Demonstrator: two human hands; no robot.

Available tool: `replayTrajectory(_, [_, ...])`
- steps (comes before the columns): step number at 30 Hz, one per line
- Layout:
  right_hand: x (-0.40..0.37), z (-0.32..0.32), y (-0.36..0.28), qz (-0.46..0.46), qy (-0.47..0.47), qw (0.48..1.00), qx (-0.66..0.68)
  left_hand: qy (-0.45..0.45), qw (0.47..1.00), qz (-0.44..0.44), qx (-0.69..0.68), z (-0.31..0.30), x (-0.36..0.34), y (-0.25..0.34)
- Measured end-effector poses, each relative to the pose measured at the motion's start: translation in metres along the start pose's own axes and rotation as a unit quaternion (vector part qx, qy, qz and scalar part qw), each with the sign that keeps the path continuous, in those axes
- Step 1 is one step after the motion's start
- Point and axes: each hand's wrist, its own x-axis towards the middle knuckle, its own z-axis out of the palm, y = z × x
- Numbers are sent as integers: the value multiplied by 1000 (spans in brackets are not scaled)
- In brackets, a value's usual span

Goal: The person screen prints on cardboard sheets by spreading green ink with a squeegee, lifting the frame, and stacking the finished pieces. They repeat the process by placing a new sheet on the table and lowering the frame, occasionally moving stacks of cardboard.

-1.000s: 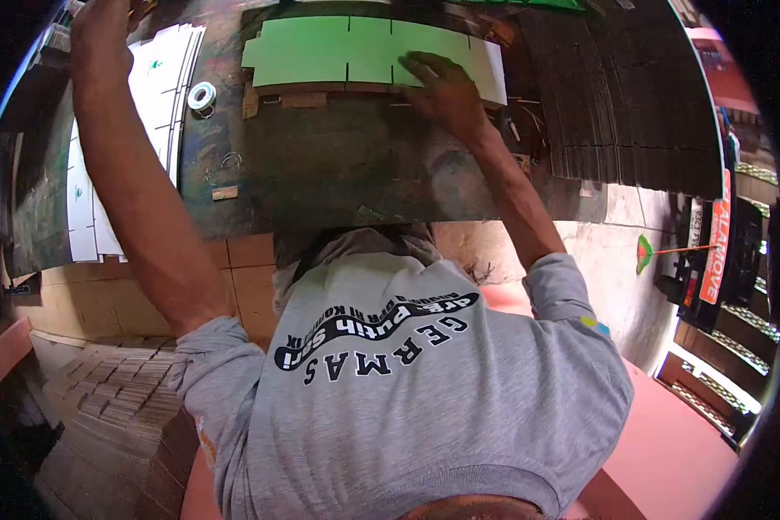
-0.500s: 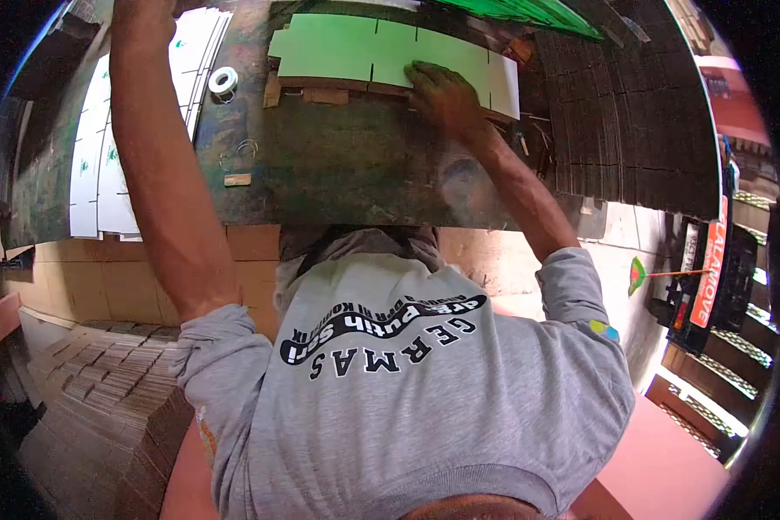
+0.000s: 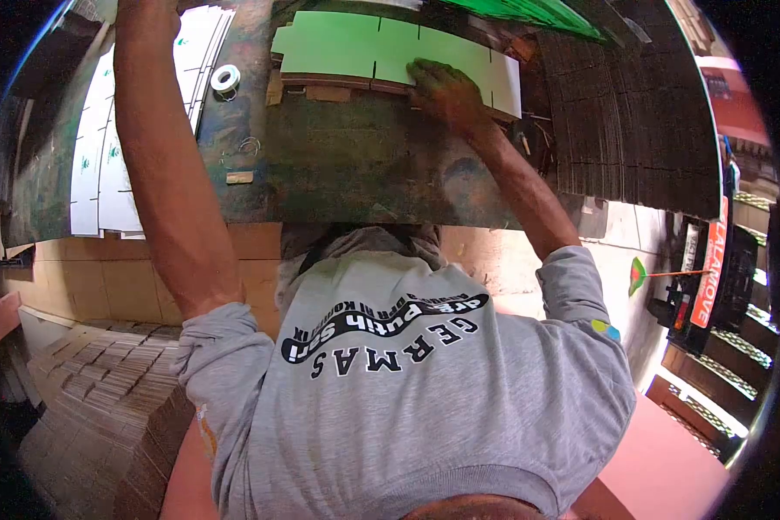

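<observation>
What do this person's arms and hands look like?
The left sleeve is grey with an orange mark; the right sleeve is grey with a yellow and blue patch. Both look bunched up, leaving the forearms bare. The right hand wears no glove; the left hand is mostly out of view.
</observation>
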Motion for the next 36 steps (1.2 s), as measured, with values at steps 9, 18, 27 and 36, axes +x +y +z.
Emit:
replayTrajectory(9, [-2,3,5,-11,4,1000,8,11,1000,-6,7,6,-7,8])
replayTrajectory(18, [9,-16,-3,30,-32,998,33,6,999,29,-24,9,-16,11])
replayTrajectory(27, [13,-15,-3,31,-23,999,31,26,997,-63,19,7,19,-5])
replayTrajectory(36, [12,-8,0,24,9,998,64,15,998,-52,-34,4,14,-12])
